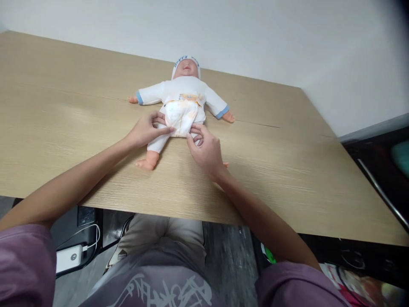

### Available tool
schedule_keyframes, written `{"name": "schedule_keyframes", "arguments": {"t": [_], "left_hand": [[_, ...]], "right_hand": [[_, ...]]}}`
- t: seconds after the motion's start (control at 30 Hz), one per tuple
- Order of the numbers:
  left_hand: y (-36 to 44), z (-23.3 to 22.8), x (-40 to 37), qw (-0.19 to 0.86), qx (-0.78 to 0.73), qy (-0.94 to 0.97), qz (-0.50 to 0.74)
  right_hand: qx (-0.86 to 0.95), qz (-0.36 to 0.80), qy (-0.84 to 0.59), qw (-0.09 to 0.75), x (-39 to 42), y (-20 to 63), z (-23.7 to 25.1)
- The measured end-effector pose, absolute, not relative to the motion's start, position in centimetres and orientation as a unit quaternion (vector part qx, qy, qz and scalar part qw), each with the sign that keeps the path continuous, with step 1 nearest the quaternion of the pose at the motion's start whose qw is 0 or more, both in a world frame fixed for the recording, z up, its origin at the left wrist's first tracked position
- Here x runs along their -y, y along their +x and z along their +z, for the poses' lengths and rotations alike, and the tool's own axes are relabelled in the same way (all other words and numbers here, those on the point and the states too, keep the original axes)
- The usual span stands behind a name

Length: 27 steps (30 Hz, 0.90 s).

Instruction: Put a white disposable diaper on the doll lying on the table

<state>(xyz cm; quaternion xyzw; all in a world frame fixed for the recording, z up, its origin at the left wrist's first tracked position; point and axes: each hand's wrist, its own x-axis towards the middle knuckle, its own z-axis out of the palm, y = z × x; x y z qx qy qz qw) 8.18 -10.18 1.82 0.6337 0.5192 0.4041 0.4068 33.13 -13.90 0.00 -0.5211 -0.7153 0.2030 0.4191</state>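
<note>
At eight o'clock from a diaper (180, 114), the person's left hand (147, 129) is half open, thumb on the diaper's front and fingers at its edge; whether it pinches cannot be told. The diaper lies over the white-trousered hips of a doll (183, 87), which is on its back on a wooden table (79, 89), head at twelve o'clock. The diaper looks light, soft and easily creased, probably best held by its side edges; the doll's clothed body seems soft, its head and feet firmer. At four o'clock from the diaper, the right hand (204, 147) is loosely curled by the lower edge, its grip likewise unclear. Counted: two hands, one diaper, one table, one doll with one cap (176, 65), two blue-cuffed sleeves, one clear foot and a sliver of another.
</note>
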Motion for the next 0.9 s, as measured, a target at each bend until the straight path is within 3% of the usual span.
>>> {"name": "schedule_keyframes", "arguments": {"t": [0.2, 0.47, 0.67, 0.9], "left_hand": [[8.1, 2.1, 9.7, 0.414, -0.520, 0.656, 0.357], [8.9, 1.0, 10.3, 0.445, -0.481, 0.641, 0.400], [9.0, 1.0, 10.3, 0.469, -0.473, 0.629, 0.401], [8.9, 0.8, 10.0, 0.538, -0.452, 0.562, 0.437]], "right_hand": [[0.758, 0.150, -0.516, 0.370, 13.4, 32.4, -0.1], [0.782, 0.126, -0.478, 0.379, 13.1, 32.3, -0.3], [0.745, 0.187, -0.520, 0.375, 12.3, 32.5, 0.0], [0.661, 0.259, -0.538, 0.455, 11.3, 34.9, 0.5]]}}
